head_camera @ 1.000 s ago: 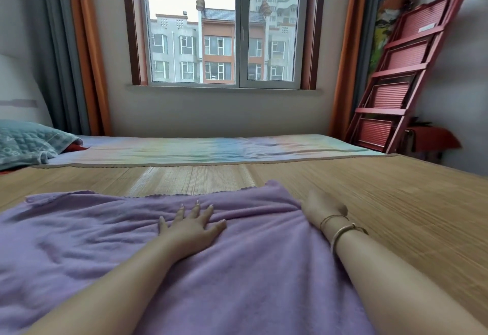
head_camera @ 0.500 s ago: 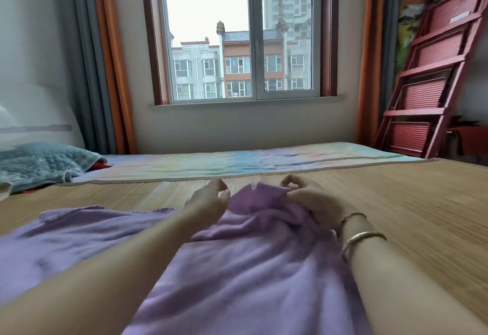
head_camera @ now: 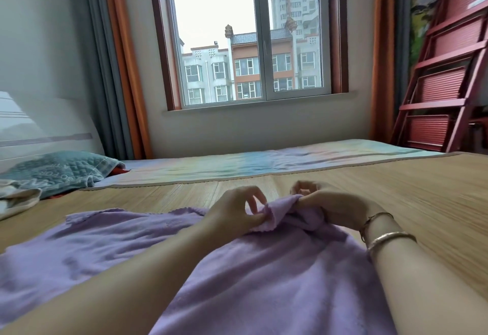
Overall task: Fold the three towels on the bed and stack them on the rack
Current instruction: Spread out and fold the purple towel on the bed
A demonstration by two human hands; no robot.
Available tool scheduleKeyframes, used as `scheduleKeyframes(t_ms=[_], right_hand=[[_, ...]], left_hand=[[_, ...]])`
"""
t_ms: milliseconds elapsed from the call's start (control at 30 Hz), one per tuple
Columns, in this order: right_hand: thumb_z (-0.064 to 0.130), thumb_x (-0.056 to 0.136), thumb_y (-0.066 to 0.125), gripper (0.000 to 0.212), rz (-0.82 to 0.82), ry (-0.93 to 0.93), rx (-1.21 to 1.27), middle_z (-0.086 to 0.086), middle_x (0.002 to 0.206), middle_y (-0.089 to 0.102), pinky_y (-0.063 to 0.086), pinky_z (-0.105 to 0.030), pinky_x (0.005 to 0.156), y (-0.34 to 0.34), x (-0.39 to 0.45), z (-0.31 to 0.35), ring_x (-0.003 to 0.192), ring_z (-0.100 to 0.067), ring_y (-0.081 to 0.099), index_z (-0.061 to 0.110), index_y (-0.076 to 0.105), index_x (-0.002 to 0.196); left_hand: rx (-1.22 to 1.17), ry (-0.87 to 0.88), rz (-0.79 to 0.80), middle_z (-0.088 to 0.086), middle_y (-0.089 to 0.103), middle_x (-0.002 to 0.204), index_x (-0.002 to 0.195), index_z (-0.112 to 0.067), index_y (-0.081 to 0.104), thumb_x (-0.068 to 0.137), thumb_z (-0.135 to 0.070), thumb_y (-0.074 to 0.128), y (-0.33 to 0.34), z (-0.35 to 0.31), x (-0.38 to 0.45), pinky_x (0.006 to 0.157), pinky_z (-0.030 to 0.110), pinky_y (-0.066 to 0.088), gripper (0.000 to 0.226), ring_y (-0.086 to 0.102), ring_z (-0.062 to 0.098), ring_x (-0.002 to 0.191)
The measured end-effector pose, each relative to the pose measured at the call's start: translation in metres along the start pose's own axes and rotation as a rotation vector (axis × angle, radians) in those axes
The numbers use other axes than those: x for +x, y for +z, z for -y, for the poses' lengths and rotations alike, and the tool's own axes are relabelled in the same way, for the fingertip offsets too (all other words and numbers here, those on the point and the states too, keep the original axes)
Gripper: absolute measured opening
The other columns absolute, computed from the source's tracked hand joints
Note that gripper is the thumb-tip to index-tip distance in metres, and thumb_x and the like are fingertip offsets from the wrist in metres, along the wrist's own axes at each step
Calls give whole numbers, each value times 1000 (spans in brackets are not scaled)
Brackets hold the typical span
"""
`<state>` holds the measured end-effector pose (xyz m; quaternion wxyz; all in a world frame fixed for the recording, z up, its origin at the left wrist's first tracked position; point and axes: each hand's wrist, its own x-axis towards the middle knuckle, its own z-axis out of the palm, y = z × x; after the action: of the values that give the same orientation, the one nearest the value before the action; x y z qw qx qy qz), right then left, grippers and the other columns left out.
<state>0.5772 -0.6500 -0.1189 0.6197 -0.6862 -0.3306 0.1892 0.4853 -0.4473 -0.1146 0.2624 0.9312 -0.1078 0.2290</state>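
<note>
Thumb and forefinger of the left hand [head_camera: 237,209] pinch the far edge of a soft lilac fleece towel [head_camera: 237,276], its other fingers loosely spread above. Just beside it, the right hand [head_camera: 327,206], two metal bangles [head_camera: 383,231] at its wrist, curls round the same bunched edge; how firmly is hard to judge. The cloth lifts between both hands and spreads back over a woven straw bed mat [head_camera: 396,184]. A red slatted rack [head_camera: 449,70] leans against the right wall.
</note>
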Motion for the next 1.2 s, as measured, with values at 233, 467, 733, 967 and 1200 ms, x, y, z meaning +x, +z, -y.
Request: scheduleKeyframes(t_ms=[233, 467, 733, 967, 1200], right_hand=[[2, 68, 69, 29, -41, -18, 58, -10, 83, 57, 46, -25, 65, 0, -1, 6, 78, -18, 55, 8, 55, 93], [9, 78, 76, 38, -124, 66, -158, -12, 110, 70, 53, -35, 88, -1, -12, 8, 96, -20, 67, 8, 63, 113], [30, 83, 73, 18, -367, 123, -201, 8, 53, 63, 38, -12, 36, -19, -28, 4, 40, 2, 54, 16, 65, 75], [29, 90, 62, 19, -488, 47, -260, -1, 75, 61, 42, -15, 47, -27, -20, -15, 63, -9, 53, 12, 65, 82], [37, 93, 49, 40, -641, 343, -1095, -14, 126, 59, 42, -33, 88, -19, -22, -34, 119, -30, 53, 12, 54, 123]], left_hand=[[141, -2, -152, -7, 61, 53, 79, -31, 69, 76, -21, 64, -11, -28, 24, 64, 31, 53, 12, 58, 14, 55], [-41, -19, -326, 2, 72, 88, 90, -21, 71, 86, -17, 60, -32, -59, 69, 68, 23, 44, 12, 61, 15, 75], [-143, -159, -37, 0, 56, 122, 129, -19, 47, 84, -6, 57, -6, -56, 86, 93, 32, 47, 48, 54, 20, 113], [24, -152, 18, 8, 51, 137, 139, -14, 40, 85, -5, 57, 18, -78, 108, 97, 27, 43, 57, 49, 23, 124], [90, -11, 75, 5, 36, 120, 126, -19, 48, 74, -32, 77, 74, -66, 86, 93, 27, 43, 61, 50, 20, 96]])
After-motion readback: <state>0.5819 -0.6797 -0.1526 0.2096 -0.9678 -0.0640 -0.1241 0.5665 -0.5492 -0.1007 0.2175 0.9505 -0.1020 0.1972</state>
